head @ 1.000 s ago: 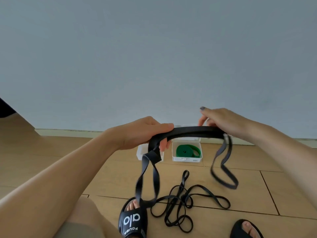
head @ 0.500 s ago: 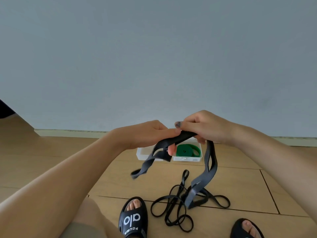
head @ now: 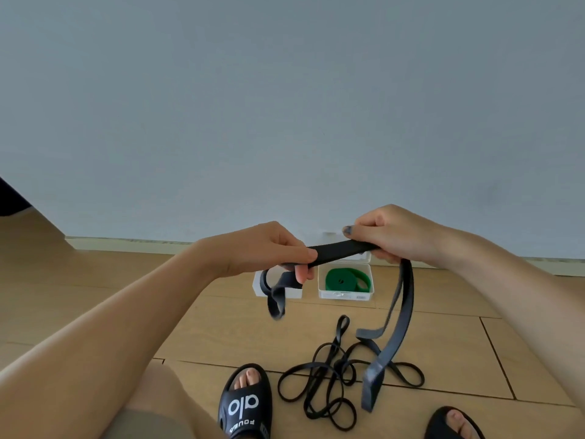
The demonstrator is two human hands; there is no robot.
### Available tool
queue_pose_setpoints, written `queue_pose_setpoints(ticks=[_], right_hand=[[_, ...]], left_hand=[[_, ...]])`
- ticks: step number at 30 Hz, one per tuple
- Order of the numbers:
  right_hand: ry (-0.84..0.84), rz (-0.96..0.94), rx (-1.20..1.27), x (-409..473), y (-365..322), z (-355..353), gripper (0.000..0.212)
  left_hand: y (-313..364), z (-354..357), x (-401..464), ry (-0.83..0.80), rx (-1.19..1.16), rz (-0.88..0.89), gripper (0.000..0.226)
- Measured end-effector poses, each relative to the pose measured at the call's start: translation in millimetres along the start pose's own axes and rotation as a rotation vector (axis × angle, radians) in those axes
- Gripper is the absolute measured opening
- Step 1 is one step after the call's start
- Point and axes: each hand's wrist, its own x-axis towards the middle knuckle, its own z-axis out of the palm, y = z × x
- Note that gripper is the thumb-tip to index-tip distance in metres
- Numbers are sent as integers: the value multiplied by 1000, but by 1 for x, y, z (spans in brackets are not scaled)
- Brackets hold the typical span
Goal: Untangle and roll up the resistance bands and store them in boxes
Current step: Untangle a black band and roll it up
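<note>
Head view: left hand and right hand each have fingers curled round the wide black band, held taut above the floor. Looks soft, floppy, grippy rubber; best held flat near an end to start rolling. Long end dangles right. Thin bands lie tangled below; green band sits in its box.

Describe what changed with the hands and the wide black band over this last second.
The hands closed together from a wide stretch, then parted slightly. Left hand and right hand kept gripping the wide band throughout. Its left loop, which hung down to the slipper, was drawn up short; the right loop now hangs longer. The green band in its box and the thin bands on the floor stayed put.
</note>
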Motion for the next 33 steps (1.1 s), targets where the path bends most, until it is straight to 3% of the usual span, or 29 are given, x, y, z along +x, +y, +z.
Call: queue_pose_setpoints(ticks=[5, 8, 12, 20, 24, 27, 33], right_hand=[[-188, -25, 116, 1, -14, 24, 57], [-102, -115, 90, 2, -17, 29, 55], [34, -71, 48, 5, -13, 23, 52], [24, 12, 204, 9, -16, 21, 46], [25, 15, 254, 7, -17, 15, 43], [17, 19, 258, 6, -15, 12, 43], [16, 28, 276, 8, -13, 11, 44]], left_hand=[[10, 5, 6, 82, -5, 53, 49], [10, 7, 7, 52, -35, 46, 44], [0, 6, 11, 13, -78, 100, 8], [-1, 8, 14, 4, -279, 74, 50], [-6, 7, 16, 72, 65, -23, 61], [-15, 5, 19, 129, 334, -33, 30], [-25, 0, 20, 125, 266, -57, 33]])
